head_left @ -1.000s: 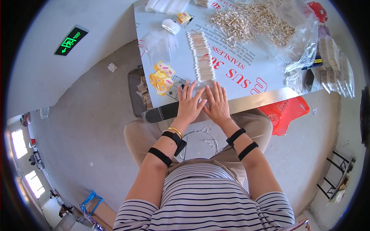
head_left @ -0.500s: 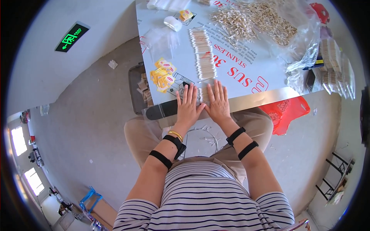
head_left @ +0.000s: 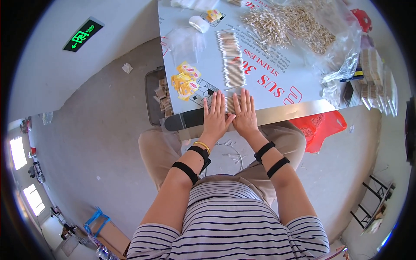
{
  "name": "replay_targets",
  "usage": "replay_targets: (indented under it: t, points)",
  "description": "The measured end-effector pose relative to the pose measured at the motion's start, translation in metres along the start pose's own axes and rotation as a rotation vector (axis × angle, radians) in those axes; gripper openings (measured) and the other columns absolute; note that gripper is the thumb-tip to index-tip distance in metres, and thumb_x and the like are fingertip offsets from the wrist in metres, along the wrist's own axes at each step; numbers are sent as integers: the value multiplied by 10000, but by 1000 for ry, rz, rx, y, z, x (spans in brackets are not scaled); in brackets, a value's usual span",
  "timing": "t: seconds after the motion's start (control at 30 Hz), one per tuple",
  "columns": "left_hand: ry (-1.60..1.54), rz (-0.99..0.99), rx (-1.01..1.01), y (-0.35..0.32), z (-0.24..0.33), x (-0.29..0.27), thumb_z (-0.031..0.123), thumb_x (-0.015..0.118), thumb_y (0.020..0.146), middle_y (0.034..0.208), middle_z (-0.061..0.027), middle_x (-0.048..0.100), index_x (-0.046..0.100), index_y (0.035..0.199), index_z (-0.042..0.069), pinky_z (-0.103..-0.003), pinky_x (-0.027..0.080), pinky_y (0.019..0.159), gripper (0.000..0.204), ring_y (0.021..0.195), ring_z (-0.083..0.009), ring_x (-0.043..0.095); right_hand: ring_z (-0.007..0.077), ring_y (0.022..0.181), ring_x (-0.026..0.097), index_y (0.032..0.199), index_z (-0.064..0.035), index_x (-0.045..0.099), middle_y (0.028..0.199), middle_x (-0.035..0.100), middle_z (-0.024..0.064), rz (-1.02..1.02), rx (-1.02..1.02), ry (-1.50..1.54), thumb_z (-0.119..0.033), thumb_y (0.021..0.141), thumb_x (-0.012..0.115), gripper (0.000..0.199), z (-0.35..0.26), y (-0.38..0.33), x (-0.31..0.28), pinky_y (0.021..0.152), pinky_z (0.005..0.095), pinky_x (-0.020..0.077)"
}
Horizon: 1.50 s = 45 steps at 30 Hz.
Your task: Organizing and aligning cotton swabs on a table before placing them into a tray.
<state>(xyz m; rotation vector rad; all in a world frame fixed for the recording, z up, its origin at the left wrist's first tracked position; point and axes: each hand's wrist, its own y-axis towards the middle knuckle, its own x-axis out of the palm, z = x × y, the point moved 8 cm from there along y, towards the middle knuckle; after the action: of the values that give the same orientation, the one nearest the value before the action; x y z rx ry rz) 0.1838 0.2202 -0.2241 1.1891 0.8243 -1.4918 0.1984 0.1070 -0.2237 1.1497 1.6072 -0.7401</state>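
Both hands lie palm down at the table's near edge, fingers stretched forward. My left hand [head_left: 214,118] rests along the left side of a short stack of cotton swabs [head_left: 229,104]. On the other side, my right hand [head_left: 245,116] lies with its fingers partly over the swabs' right ends. The two thumbs nearly meet in front of them. Beyond my fingertips a long column of cotton swabs [head_left: 234,60] runs away from me, the sticks side by side and crosswise. A large loose heap of cotton swabs [head_left: 299,26] spreads at the far right, partly on clear plastic.
Yellow printed packets [head_left: 186,82] and clear plastic bags [head_left: 186,45] lie left on the film-covered table [head_left: 277,73]. A white roll [head_left: 199,24] stands behind them. Bagged swab bundles [head_left: 375,78] are at right. A bin [head_left: 154,97] and a red bag [head_left: 323,130] flank the table below.
The gap between my hands has narrowed slightly around the near swabs, with the left hand shifted a little right. The view has also moved slightly.
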Motion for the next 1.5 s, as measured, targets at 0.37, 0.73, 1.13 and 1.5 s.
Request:
replay_targets:
  t: [0.37, 0.73, 1.13, 1.5]
  points:
    - [-142, 38, 23, -1, -10, -11, 501, 490, 1028, 1686, -213, 266, 322, 1580, -37, -598, 101, 1272, 789, 1586, -341, 222, 405, 1599, 131, 1656, -75, 210, 1708, 159, 252, -10, 11, -17, -502, 1002, 561, 857, -2, 1, -3, 1293, 546, 123]
    - [-265, 177, 127, 12, -37, -39, 144, 633, 903, 1344, -79, 611, 644, 1174, 98, -490, 403, 1139, 275, 1222, -307, 581, 383, 1598, 149, 1648, -78, 253, 1705, 191, 233, 6, 22, -25, -561, 996, 550, 864, -3, 2, -10, 1293, 534, 135]
    - [-280, 157, 173, 13, -33, -38, 138, 634, 896, 1341, -80, 587, 663, 1152, 143, -536, 357, 1201, 258, 1288, -324, 551, 368, 1603, 140, 1653, -107, 253, 1708, 192, 222, -60, 53, -41, -580, 998, 532, 855, 0, 3, -6, 1300, 518, 116]
    - [-311, 152, 178, 11, -34, -40, 170, 643, 901, 1352, -96, 568, 667, 1157, 152, -554, 349, 1206, 258, 1292, -336, 544, 393, 1594, 163, 1654, -109, 245, 1700, 200, 237, -21, 33, -23, -546, 994, 563, 853, -1, 2, -7, 1289, 535, 141]
